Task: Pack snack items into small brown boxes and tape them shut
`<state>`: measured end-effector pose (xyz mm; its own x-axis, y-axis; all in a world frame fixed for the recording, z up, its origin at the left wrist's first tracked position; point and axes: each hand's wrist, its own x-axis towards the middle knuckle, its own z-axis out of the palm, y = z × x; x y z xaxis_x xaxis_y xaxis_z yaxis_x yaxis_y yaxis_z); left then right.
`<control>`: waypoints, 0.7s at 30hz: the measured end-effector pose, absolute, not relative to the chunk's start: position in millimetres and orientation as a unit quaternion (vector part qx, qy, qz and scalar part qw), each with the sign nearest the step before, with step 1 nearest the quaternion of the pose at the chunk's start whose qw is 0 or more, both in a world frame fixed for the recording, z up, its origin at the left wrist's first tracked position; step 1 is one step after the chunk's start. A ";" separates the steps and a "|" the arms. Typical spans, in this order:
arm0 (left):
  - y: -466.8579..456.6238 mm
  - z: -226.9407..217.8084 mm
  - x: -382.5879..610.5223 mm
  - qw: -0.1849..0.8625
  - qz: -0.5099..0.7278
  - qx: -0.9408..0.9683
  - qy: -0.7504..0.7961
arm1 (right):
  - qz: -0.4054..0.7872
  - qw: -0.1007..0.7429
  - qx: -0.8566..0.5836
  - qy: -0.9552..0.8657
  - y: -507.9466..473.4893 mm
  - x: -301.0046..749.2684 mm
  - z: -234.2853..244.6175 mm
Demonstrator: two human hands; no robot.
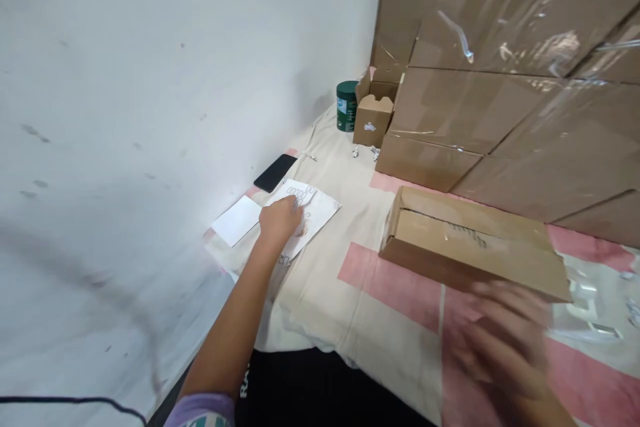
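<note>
My left hand point(281, 219) is closed at the edge of a printed white paper sheet point(300, 192), its fingertips partly hidden. Beneath it lies another white sheet point(320, 213) with small drawings on it. A blank white paper point(237, 220) is just left of the hand, and a black phone point(275, 173) rests behind it by the wall. Motion smears my right hand point(505, 340), which is in front of a long open cardboard box point(470, 267); whether its fingers hold anything cannot be made out.
Large taped cardboard boxes point(500, 107) stand stacked at the back right. A green tub point(346, 107) and a small open carton point(373, 121) are beside them. Clear plastic packaging point(585, 307) lies at the right on the pink and cream cloth point(400, 287). A white wall point(150, 113) borders the left.
</note>
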<state>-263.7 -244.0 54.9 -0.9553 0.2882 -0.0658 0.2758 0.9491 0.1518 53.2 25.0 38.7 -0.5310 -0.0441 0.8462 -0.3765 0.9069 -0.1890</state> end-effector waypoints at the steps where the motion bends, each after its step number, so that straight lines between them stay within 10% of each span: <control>1: -244.0 56.3 -265.0 0.043 0.069 0.141 0.987 | 0.180 0.431 0.180 -0.866 3.3 41.0 42.4; 10: -241.2 40.1 -222.3 -0.261 0.313 0.514 0.754 | 0.770 0.149 -0.118 -0.609 -88.2 -78.1 35.1; 21: -243.9 15.7 -217.8 -0.239 0.310 0.527 0.755 | 0.798 0.177 -0.224 -0.531 -92.5 -88.7 0.9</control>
<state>-217.8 -243.9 15.7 -0.3305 0.6467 0.6874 0.9432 0.2534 0.2151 -88.7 -92.5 0.9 -0.8373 0.5197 -0.1697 -0.0445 -0.3743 -0.9262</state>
